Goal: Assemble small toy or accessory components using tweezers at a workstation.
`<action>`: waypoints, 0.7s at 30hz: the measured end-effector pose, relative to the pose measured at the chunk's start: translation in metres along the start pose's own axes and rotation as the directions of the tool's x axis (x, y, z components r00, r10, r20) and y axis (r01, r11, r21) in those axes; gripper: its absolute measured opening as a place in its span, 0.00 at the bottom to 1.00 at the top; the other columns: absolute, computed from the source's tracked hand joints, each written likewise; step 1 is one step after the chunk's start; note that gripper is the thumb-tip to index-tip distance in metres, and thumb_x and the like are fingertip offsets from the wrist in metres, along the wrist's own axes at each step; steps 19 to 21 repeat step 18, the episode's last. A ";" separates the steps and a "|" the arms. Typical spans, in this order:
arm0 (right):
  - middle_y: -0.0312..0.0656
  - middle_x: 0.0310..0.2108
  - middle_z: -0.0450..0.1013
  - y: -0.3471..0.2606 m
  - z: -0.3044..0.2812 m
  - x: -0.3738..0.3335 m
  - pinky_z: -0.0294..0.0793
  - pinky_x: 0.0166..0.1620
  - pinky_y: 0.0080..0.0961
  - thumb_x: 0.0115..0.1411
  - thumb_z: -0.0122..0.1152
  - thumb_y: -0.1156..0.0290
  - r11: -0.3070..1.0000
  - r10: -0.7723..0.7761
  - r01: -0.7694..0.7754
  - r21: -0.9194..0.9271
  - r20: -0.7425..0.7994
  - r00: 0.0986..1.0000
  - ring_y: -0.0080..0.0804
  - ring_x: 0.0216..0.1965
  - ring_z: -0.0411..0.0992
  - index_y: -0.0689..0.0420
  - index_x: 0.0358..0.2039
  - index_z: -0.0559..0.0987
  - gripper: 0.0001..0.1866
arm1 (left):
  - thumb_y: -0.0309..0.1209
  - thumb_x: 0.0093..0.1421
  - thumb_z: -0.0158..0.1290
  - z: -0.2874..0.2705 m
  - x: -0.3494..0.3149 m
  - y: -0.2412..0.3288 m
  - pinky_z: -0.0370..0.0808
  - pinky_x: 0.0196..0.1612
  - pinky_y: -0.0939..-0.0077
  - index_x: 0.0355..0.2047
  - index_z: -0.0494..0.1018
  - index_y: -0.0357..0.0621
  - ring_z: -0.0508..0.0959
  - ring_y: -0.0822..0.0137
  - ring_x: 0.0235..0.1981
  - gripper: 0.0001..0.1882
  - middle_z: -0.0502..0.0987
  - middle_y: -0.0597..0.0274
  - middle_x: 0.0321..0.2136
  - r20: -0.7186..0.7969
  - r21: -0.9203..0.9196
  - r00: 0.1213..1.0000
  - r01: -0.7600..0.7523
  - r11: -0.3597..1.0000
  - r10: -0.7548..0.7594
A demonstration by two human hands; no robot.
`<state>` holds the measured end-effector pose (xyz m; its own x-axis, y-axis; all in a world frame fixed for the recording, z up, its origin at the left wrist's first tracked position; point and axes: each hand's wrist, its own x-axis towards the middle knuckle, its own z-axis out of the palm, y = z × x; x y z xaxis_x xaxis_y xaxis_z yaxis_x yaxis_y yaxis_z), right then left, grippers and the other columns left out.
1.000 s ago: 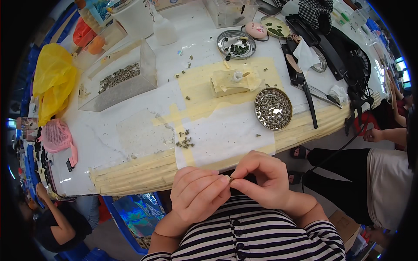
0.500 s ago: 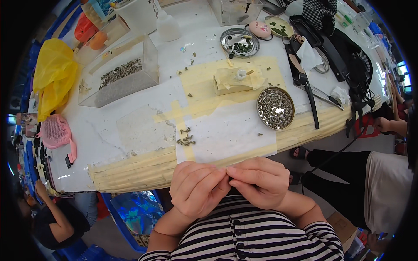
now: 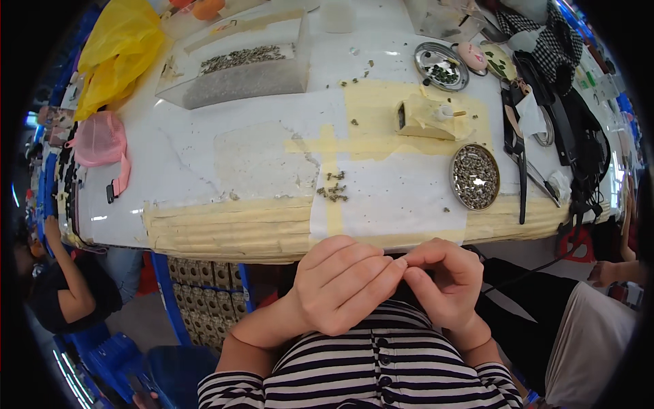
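Close to my body, just in front of the table edge, my left hand [image 3: 347, 286] and my right hand [image 3: 446, 279] meet at the fingertips. Both are closed in a pinch; whatever lies between the fingers is too small or hidden to make out. The left hand shows its back, while the right thumb and forefinger form a loop. Beyond them, a white paper sheet [image 3: 402, 204] carries a small heap of greyish metal pieces [image 3: 332, 193]. A round tin [image 3: 454, 194] full of similar pieces stands at the paper's right side.
A tape-covered block [image 3: 426, 121] stands behind the paper. Farther back are a round dish [image 3: 441, 66] with dark green pieces and a clear bin [image 3: 238, 85] of grey pieces. Black-handled tools [image 3: 514, 143] lie right; a pink mesh pouch [image 3: 101, 140] and yellow bag [image 3: 122, 54] lie left.
The view has shifted, so the table sits higher and farther right in the picture. My left hand has turned its back upward, and my right thumb and forefinger have arched apart into a loop.
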<state>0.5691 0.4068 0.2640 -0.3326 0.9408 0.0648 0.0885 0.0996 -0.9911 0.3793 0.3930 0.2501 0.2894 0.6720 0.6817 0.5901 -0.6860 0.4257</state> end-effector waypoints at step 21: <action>0.43 0.31 0.77 -0.003 0.013 -0.015 0.71 0.36 0.18 0.62 0.54 0.79 0.896 -0.196 0.181 -0.404 0.005 0.981 0.33 0.29 0.74 0.65 0.32 0.77 0.04 | 0.26 0.49 0.65 0.002 -0.024 0.008 0.77 0.35 0.72 0.37 0.81 0.45 0.80 0.66 0.33 0.13 0.79 0.66 0.33 -0.214 -0.076 0.974 0.058 0.995 -0.073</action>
